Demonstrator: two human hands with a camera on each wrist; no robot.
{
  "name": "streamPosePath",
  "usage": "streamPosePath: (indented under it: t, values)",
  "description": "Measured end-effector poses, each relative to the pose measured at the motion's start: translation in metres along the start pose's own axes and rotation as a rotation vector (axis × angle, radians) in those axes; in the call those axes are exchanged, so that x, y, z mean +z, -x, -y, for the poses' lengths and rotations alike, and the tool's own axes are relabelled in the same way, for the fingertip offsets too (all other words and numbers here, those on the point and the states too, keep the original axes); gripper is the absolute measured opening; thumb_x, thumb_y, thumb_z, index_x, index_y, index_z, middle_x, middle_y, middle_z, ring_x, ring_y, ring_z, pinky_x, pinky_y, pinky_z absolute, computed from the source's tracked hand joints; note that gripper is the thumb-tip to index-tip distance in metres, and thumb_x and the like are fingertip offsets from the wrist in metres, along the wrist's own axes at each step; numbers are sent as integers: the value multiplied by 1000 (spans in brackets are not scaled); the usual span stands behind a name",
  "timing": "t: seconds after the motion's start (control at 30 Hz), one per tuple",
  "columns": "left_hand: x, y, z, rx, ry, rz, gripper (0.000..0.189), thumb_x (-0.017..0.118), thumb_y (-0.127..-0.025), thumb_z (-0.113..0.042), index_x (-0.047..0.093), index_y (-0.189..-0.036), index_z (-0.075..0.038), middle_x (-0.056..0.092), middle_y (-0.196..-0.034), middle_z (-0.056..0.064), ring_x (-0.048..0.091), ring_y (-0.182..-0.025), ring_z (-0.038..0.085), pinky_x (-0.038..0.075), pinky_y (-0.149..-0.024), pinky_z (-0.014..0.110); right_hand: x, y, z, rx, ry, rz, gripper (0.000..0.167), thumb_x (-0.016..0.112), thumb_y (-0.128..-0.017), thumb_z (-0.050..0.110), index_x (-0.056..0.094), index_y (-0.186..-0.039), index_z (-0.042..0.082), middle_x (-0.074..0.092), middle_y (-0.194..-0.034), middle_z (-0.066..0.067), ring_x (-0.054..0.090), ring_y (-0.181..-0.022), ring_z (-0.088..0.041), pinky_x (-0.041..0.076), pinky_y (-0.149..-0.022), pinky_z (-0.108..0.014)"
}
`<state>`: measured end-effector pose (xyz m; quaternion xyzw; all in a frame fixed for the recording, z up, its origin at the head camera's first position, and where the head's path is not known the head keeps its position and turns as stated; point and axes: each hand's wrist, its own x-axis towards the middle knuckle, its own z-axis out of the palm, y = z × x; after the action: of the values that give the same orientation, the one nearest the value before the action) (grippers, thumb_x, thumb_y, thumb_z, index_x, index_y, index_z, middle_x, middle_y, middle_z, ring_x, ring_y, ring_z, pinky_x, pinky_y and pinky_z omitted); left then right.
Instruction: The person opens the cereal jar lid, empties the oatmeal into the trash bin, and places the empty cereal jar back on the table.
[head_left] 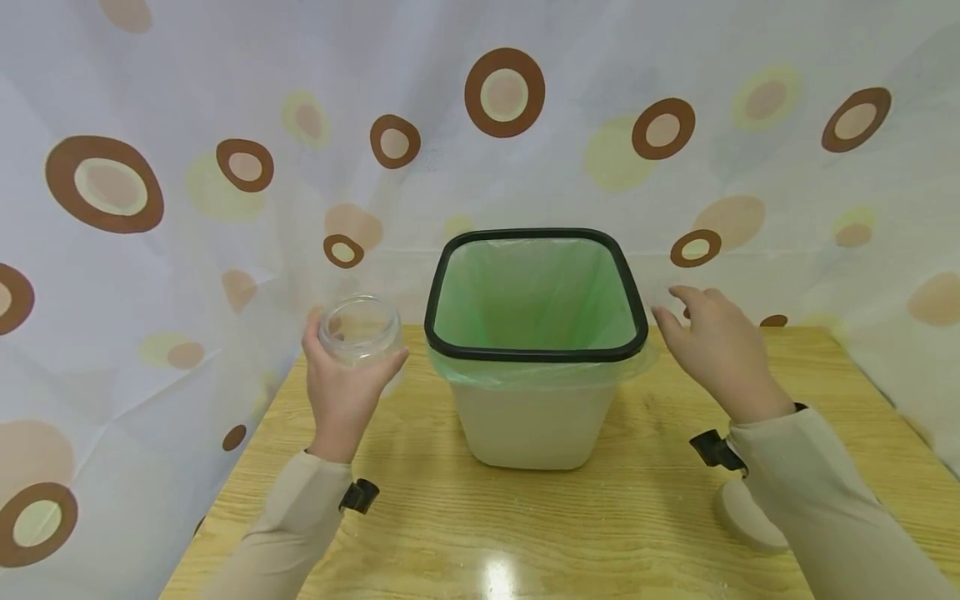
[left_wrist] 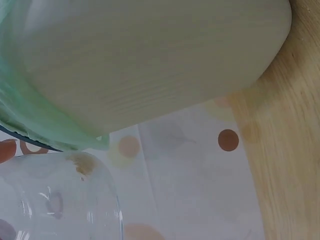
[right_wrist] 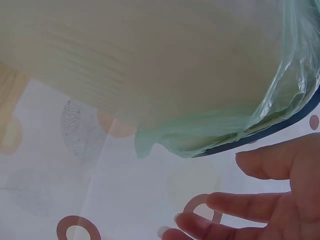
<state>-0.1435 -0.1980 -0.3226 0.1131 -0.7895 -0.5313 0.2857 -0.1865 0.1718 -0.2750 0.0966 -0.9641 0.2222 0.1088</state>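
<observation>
My left hand (head_left: pixel 341 404) grips a clear jar (head_left: pixel 375 333), fingers round the far side and thumb along the near side. The jar stands upright, its round mouth uncovered and facing up, just left of the bin. In the left wrist view, a brownish smudge marks the wall of the jar (left_wrist: pixel 65 200). A cream-coloured bin (head_left: pixel 536 421) with a black rim and a green plastic liner (head_left: pixel 525 283) stands between the hands. Off the bin's right side is my right hand (head_left: pixel 723 354), fingers loosely bent and apart, holding nothing. Its fingertips point toward the rim (right_wrist: pixel 260 135).
The bin stands on a wooden table (head_left: pixel 420 517). A rounded off-white object (head_left: pixel 750 517) lies on the table, partly hidden under the right forearm. Behind and at both sides hangs a white sheet (head_left: pixel 435 75) with brown and yellow spots.
</observation>
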Motion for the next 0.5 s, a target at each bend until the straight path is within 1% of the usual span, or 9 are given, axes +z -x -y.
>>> streamPosePath:
  t: [0.1, 0.27, 0.4, 0.5]
  values:
    - [1, 3, 5, -7, 25, 9, 105, 89, -69, -24, 22, -148, -10, 39, -144, 12, 40, -128, 30, 34, -102, 49, 2, 2, -2, -4, -5, -12, 54, 44, -103, 31, 44, -136, -12, 51, -116, -34, 53, -100, -49, 44, -74, -59]
    - [3, 9, 13, -26, 61, 1, 101, 90, -68, -21, 26, -145, -10, 42, -141, 9, 39, -128, 28, 35, -101, 49, 5, 6, -7, -15, -25, -30, 52, 46, -103, 28, 45, -134, -13, 50, -116, -36, 51, -101, -50, 43, -76, -60]
    - [3, 13, 18, -28, 50, 3, 101, 90, -68, -20, 26, -145, -9, 40, -142, 12, 40, -128, 31, 35, -100, 51, 7, 7, -11, -22, -31, -33, 51, 47, -102, 27, 45, -134, -13, 50, -118, -37, 51, -102, -52, 42, -77, -62]
    - [3, 16, 20, -42, 44, 7, 102, 89, -69, -20, 24, -147, -8, 39, -142, 15, 40, -128, 33, 36, -100, 53, 8, 7, -14, -26, -30, -30, 51, 47, -102, 27, 46, -134, -13, 48, -120, -39, 49, -105, -54, 41, -80, -64]
